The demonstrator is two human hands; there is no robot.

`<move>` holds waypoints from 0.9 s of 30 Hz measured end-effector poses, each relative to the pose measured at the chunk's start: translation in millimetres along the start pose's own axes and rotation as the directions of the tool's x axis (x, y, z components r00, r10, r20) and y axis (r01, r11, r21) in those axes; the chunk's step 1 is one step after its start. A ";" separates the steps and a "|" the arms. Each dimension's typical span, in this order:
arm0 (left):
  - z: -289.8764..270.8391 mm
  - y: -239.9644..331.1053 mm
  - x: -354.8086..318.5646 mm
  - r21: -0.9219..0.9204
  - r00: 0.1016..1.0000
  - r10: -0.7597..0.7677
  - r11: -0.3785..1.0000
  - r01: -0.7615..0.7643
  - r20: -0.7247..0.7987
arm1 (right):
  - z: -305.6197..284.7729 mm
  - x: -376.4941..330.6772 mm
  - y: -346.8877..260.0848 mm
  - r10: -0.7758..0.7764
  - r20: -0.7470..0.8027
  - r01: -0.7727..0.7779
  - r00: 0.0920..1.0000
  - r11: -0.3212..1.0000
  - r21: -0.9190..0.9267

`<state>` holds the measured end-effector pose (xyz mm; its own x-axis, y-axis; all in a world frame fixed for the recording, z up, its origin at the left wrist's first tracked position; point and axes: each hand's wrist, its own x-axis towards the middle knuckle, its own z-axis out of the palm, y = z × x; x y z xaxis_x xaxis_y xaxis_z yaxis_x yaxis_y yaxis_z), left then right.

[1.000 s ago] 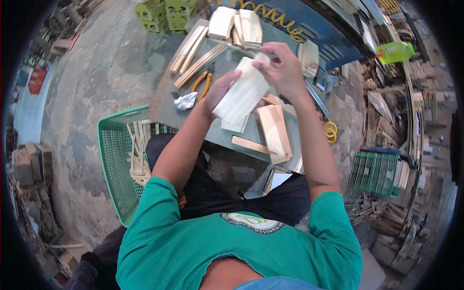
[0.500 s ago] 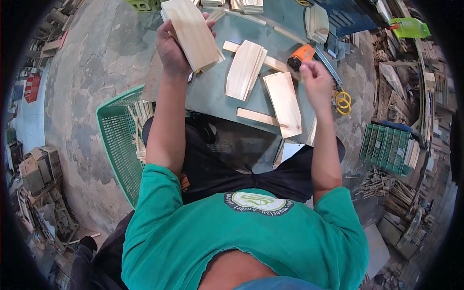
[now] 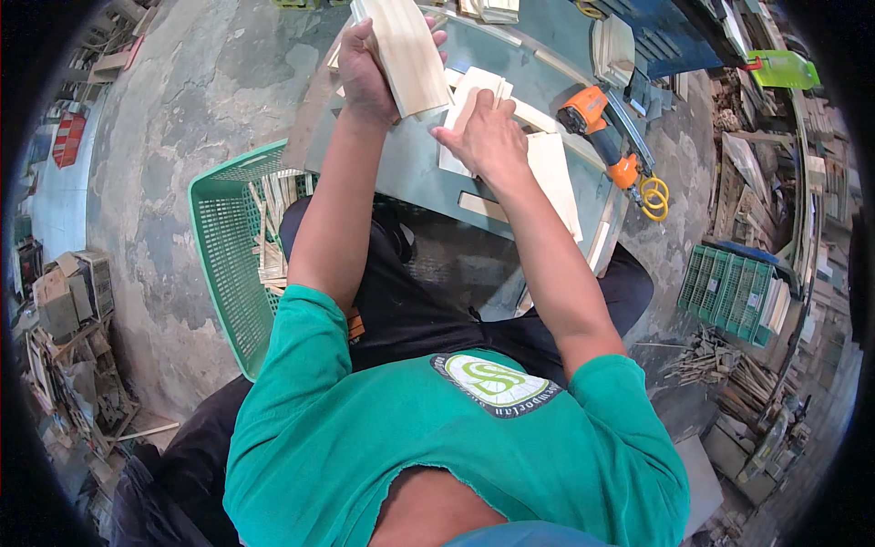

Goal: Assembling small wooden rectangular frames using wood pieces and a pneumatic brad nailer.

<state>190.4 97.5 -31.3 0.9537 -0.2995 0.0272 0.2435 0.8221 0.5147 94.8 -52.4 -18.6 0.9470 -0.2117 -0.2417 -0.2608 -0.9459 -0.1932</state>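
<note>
Clock read over the head view, 12 at top

Left hand [image 3: 367, 77] at 11, closed round a pale wooden block [image 3: 407, 59] held up off the tabletop [image 3: 415, 187]; layers show along its edge. Right hand [image 3: 492, 137] at 1, apart from the left, fingers bent over a similar wooden piece [image 3: 467, 98] lying there; cannot tell if it grips or only rests

Progress: looks partway. One block lifted, one piece under the right hand, a third shaped board [image 3: 556, 178] between 1 and 2, partly behind the forearm, touched by neither hand. Whether any layers are fastened, cannot tell. Orange nail gun [image 3: 597, 128] lies between 1 and 2, out of both hands. More shaped wood waits, by the look of it: a far stack [image 3: 612, 50] near 1, another pile [image 3: 492, 9] at 12, cut off by the frame

Containers: green basket [image 3: 214, 246] at 9, thin wooden sticks [image 3: 267, 228] heaped loosely inside. Green crate [image 3: 725, 283] at 3, pale boards [image 3: 777, 305] upright at its outer side; contents unclear
</note>
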 end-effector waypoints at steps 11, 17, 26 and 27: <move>8.3 17.2 -9.5 -0.022 1.000 0.008 1.000 -0.008 -0.019 | -21.0 -13.0 52.9 -0.378 0.197 -0.346 0.905 -0.382 0.857; 7.7 16.2 -11.0 -0.060 0.996 -0.054 0.997 0.058 0.071 | -68.9 -24.3 47.9 -0.359 0.077 -0.055 0.930 0.072 0.996; 21.2 -8.0 -20.3 0.074 0.886 -0.433 0.902 0.426 0.164 | -167.5 12.4 -1.9 -0.720 0.199 0.747 0.665 0.650 -0.144; 19.0 -13.5 -19.8 0.123 0.873 -0.479 0.876 0.467 0.093 | -168.2 15.8 -5.1 -0.716 0.193 0.741 0.671 0.655 -0.150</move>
<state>164.9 83.1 -22.5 0.6994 -0.7003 -0.1429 0.6372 0.5204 0.5685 142.6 -92.3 138.5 0.7863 0.5821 -0.2073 0.5590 -0.8131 -0.1626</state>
